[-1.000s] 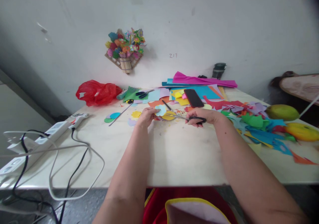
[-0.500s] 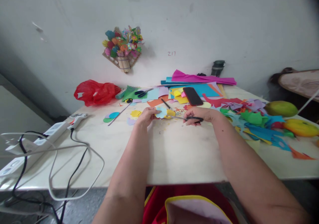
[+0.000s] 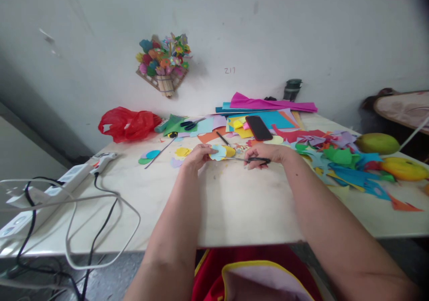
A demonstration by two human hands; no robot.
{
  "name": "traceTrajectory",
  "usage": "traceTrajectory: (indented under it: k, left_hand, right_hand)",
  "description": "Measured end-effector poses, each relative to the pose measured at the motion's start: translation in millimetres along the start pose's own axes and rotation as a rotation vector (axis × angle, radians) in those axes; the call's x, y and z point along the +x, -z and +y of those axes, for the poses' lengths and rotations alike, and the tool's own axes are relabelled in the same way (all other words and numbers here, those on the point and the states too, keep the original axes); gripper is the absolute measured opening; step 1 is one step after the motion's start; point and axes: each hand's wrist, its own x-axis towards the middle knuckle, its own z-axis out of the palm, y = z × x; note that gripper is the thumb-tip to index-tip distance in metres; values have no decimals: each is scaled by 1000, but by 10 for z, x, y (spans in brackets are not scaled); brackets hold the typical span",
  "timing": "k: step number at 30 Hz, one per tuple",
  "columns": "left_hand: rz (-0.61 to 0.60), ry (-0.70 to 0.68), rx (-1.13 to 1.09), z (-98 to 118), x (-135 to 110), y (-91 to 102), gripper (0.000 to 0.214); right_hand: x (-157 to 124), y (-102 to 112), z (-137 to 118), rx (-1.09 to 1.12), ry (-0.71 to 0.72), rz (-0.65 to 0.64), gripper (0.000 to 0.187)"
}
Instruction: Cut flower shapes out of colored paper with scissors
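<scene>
My left hand pinches a light blue paper flower shape together with a yellow piece of paper just above the table. Black-handled scissors are in my right hand, its fingers wrapped round the handles. Their blades point left and meet the lower edge of the papers; whether they are parted I cannot tell. A yellow flower cut-out lies left of my left hand. Beyond my hands are small paper snippets and a dark pen.
A phone rests on coloured sheets at the back. Paper scraps and mangoes are on the right. Second scissors and a red plastic bag lie at back left. A power strip with cables occupies the left edge.
My right hand and the scissors have shifted slightly left, bringing the blades further along the papers. The left hand stays nearly in place. The view has moved a little.
</scene>
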Motion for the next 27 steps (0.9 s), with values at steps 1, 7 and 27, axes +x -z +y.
traceTrajectory:
  k: [1, 7, 27]
  left_hand:
    - [-3, 1, 2, 1, -1, -1, 20]
    - [-22, 6, 6, 2, 0, 5, 19]
    - [-32, -1, 11, -19, 19, 20, 19]
  right_hand:
    - [0, -2, -4, 1, -1, -2, 36]
    - [-4, -18, -40, -14, -4, 2, 38]
    - [13, -45, -43, -18, 20, 28, 38]
